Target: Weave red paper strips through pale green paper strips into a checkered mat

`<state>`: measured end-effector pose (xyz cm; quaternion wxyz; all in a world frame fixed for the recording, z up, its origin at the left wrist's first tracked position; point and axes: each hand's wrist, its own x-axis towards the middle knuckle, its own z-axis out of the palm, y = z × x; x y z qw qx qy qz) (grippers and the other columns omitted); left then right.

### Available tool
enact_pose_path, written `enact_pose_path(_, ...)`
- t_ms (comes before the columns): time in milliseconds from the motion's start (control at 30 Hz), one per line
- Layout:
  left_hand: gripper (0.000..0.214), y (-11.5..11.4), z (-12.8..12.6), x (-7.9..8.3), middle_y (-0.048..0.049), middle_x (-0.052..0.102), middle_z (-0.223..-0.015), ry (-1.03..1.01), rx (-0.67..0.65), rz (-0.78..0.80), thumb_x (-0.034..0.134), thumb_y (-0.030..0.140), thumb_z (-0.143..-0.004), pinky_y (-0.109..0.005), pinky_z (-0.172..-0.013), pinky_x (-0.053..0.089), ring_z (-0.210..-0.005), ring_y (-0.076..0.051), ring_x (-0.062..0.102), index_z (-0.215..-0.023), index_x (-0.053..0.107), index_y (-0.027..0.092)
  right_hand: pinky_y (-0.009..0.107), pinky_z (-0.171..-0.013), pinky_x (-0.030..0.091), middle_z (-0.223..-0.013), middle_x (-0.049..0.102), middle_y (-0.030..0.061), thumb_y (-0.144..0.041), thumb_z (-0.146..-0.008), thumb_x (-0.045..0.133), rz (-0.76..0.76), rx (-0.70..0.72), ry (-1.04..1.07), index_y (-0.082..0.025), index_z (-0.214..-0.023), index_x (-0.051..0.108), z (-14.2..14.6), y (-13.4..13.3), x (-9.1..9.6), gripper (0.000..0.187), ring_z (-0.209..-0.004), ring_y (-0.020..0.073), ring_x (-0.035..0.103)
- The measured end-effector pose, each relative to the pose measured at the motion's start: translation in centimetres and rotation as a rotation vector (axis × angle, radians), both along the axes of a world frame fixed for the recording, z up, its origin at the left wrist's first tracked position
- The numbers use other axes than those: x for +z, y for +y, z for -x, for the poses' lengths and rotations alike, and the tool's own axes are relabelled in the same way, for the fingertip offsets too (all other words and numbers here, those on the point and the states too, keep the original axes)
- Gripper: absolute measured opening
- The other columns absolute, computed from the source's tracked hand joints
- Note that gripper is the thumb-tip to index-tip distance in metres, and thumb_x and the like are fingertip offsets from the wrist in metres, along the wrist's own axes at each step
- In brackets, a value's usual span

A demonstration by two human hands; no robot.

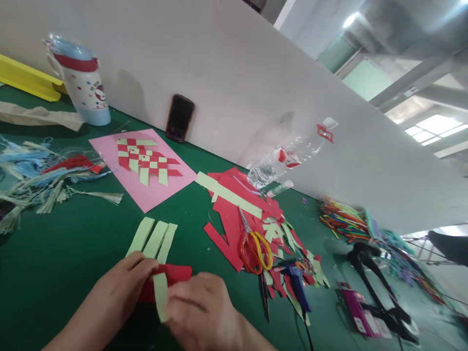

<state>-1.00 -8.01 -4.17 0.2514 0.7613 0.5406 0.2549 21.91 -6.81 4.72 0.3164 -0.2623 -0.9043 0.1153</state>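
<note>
Light green paper strips [155, 240] lie on the green table, fanned away from me, crossing red paper strips [179, 272]. My left hand [126, 279] holds the crossing down, its fingertips pressed together on the red paper. One green strip end [160, 295] folds back toward me over the red. My right hand [201, 302] has its fingers closed at that folded end, with the fingertips partly hidden. Past the hands, a pink sheet [146, 195] carries several finished red-and-green woven paper fish [149, 163].
Orange-and-yellow scissors [256, 251] rest on red and green paper scraps [228, 214]; a blue glue gun [298, 287] is beside them. A water bottle [285, 158], phone [180, 118] and tumbler [86, 87] stand along the white partition. Tassels [47, 170] lie left, black-handled pliers-like tool [383, 287] right.
</note>
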Motion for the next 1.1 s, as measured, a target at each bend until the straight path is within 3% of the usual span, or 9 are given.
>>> enact_pose_path(133, 0.039, 0.1, 0.7, 0.0, -0.005, 0.075, -0.093, -0.021, -0.051, 0.039, 0.039, 0.021, -0.1, -0.024, -0.071, 0.06, -0.075, -0.017, 0.075, -0.109, 0.077, 0.026, 0.025, -0.076, 0.056, -0.093, 0.079, 0.0036, -0.025, -0.107, 0.056, 0.159, -0.183, 0.108, -0.022, -0.097, 0.069, 0.9, 2.9, -1.3, 0.017, -0.084, 0.0156, 0.075)
enact_pose_path(267, 0.043, -0.4, 1.0, -0.5, -0.0108, 0.079, -0.12, -0.034, 0.007, -0.023, 0.037, 0.025, -0.102, -0.029, -0.086, 0.063, -0.103, -0.023, 0.079, -0.13, 0.07, 0.022, 0.024, -0.075, 0.055, -0.09, 0.079, 0.0039, -0.023, -0.103, 0.058, 0.333, -0.315, -0.043, -0.022, -0.092, 0.072, 1.4, 5.6, -3.1, 0.018, -0.084, 0.0169, 0.075)
enact_pose_path(400, 0.044, -0.7, 1.1, -0.1, -0.0096, 0.077, -0.13, 0.013, 0.036, 0.153, 0.057, 0.041, -0.096, -0.034, -0.086, 0.064, -0.11, -0.028, 0.078, -0.136, 0.067, 0.026, 0.024, -0.075, 0.055, -0.09, 0.078, 0.0045, -0.022, -0.101, 0.061, 0.376, -0.374, -0.123, -0.022, -0.091, 0.073, 2.2, 6.9, -4.8, 0.016, -0.085, 0.0182, 0.074)
enact_pose_path(533, 0.061, -0.7, 0.9, 0.9, -0.0114, 0.072, -0.135, 0.082, -0.017, 0.291, 0.072, 0.032, -0.078, -0.041, -0.094, 0.062, -0.115, -0.032, 0.075, -0.138, 0.066, 0.027, 0.026, -0.072, 0.057, -0.11, 0.078, 0.008, -0.025, -0.101, 0.061, 0.402, -0.423, -0.145, -0.021, -0.119, 0.072, 2.3, 7.3, -5.1, 0.021, -0.078, 0.0167, 0.073)
enact_pose_path(633, 0.058, -0.6, 0.8, 1.2, -0.0105, 0.072, -0.132, 0.084, -0.052, 0.281, 0.071, 0.028, -0.078, -0.041, -0.092, 0.062, -0.111, -0.03, 0.075, -0.136, 0.067, 0.028, 0.03, -0.076, 0.06, -0.129, 0.071, 0.0142, -0.027, -0.103, 0.06, 0.344, -0.426, -0.111, -0.017, -0.139, 0.062, 1.4, 6.8, -4.5, 0.038, -0.082, 0.0174, 0.072)
enact_pose_path(733, 0.05, -0.6, 0.7, 0.9, -0.011, 0.073, -0.127, 0.089, -0.062, 0.225, 0.068, 0.026, -0.081, -0.04, -0.087, 0.063, -0.105, -0.03, 0.076, -0.131, 0.069, 0.028, 0.036, -0.094, 0.058, -0.115, 0.074, 0.0112, -0.024, -0.105, 0.058, 0.229, -0.327, -0.071, -0.02, -0.121, 0.07, 0.3, 4.9, -3.8, 0.021, -0.108, 0.023, 0.068)
enact_pose_path(800, 0.044, -0.6, 0.8, 0.7, -0.011, 0.074, -0.123, 0.081, -0.058, 0.196, 0.064, 0.026, -0.085, -0.038, -0.084, 0.063, -0.102, -0.029, 0.077, -0.129, 0.07, 0.027, 0.037, -0.095, 0.055, -0.108, 0.075, 0.0071, -0.026, -0.105, 0.062, 0.217, -0.246, -0.098, -0.022, -0.112, 0.072, -0.4, 3.1, -3.7, 0.013, -0.105, 0.0221, 0.066)
enact_pose_path(900, 0.041, -0.7, 1.0, 0.4, -0.0095, 0.074, -0.122, 0.057, -0.077, 0.192, 0.062, 0.027, -0.09, -0.036, -0.084, 0.063, -0.103, -0.027, 0.076, -0.13, 0.069, 0.029, 0.041, -0.093, 0.051, -0.112, 0.075, 0.0052, -0.037, -0.1, 0.073, 0.212, -0.186, -0.229, -0.024, -0.114, 0.071, -0.9, 0.5, -4.0, 0.019, -0.11, 0.0244, 0.063)
enact_pose_path(1100, 0.061, -1.0, 1.1, -0.2, -0.0082, 0.072, -0.132, 0.12, -0.078, 0.197, 0.072, 0.018, -0.076, -0.041, -0.094, 0.061, -0.115, -0.03, 0.074, -0.135, 0.067, 0.034, 0.044, -0.098, 0.046, -0.122, 0.074, 0.003, -0.044, -0.097, 0.076, 0.244, -0.195, -0.31, -0.027, -0.109, 0.071, -1.3, -1.3, -4.6, 0.021, -0.117, 0.0267, 0.059)
